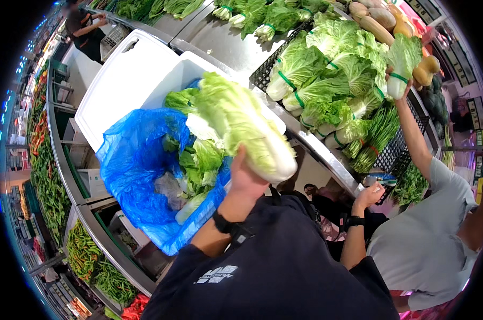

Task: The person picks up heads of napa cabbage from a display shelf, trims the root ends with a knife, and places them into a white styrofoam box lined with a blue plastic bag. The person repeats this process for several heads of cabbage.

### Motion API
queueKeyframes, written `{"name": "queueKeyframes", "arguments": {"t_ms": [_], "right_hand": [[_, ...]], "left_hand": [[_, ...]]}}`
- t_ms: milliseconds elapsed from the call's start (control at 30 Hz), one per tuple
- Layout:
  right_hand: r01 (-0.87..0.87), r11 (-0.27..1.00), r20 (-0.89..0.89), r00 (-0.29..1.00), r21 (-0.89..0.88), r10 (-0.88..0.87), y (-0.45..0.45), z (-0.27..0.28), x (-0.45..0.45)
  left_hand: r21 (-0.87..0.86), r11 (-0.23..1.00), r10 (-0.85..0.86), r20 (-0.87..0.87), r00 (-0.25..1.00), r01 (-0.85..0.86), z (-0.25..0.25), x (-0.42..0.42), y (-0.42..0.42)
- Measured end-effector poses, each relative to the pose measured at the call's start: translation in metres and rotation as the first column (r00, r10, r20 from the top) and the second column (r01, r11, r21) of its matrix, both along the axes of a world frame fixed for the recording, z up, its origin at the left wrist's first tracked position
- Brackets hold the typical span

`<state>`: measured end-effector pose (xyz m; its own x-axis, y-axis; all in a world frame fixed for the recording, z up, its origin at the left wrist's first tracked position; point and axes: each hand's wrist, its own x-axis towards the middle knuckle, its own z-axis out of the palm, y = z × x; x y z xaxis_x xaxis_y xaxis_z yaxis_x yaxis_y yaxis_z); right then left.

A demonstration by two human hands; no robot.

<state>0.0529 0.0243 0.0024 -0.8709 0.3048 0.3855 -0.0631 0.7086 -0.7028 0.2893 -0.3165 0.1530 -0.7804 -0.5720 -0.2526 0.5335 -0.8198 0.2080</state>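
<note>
My left hand (247, 172) grips the white base of a napa cabbage (241, 128), its pale green leaves pointing up and away. Below and to the left, a blue plastic bag (133, 148) lines an open container and holds loose cabbage leaves (203, 158). My right hand (368, 196) has its fingers curled beside a small round object with a blue rim (381, 180) at the counter's edge; whether it holds this is unclear. In front of me, banded napa cabbages (329, 68) are piled in a black plastic crate (261, 76), green tape around their bases.
At right, a person in a grey shirt (425, 240) holds up a taped cabbage (403, 66). A white foam lid (121, 84) leans behind the bag. Chive-like green bundles (379, 132) lie beside the crate. Another person (83, 30) stands far left, past the metal counter (177, 44).
</note>
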Motion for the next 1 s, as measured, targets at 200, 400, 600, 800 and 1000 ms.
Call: {"name": "queueKeyframes", "arguments": {"t_ms": [200, 400, 600, 800, 1000], "right_hand": [[-0.146, 0.989, -0.024, 0.989, -0.009, 0.146, -0.023, 0.032, 0.042], [-0.265, 0.963, -0.055, 0.962, 0.042, 0.267, -0.026, 0.057, 0.063], [-0.397, 0.917, -0.02, 0.917, 0.049, 0.398, -0.024, 0.072, 0.076], [-0.529, 0.843, 0.015, 0.848, 0.095, 0.53, -0.002, 0.061, 0.081], [-0.627, 0.743, -0.062, 0.753, 0.235, 0.655, -0.014, 0.086, 0.071]], "left_hand": [[0.16, 0.965, -0.19, -0.105, 0.976, 0.205, -0.004, -0.065, 0.026], [0.054, 0.934, -0.351, -0.02, 0.936, 0.352, -0.046, -0.125, 0.072], [0.01, 0.873, -0.487, 0.046, 0.872, 0.488, -0.057, -0.172, 0.131], [0.103, 0.795, -0.602, 0.015, 0.798, 0.598, -0.078, -0.199, 0.176], [0.093, 0.752, -0.656, 0.023, 0.754, 0.652, -0.083, -0.219, 0.207]]}}
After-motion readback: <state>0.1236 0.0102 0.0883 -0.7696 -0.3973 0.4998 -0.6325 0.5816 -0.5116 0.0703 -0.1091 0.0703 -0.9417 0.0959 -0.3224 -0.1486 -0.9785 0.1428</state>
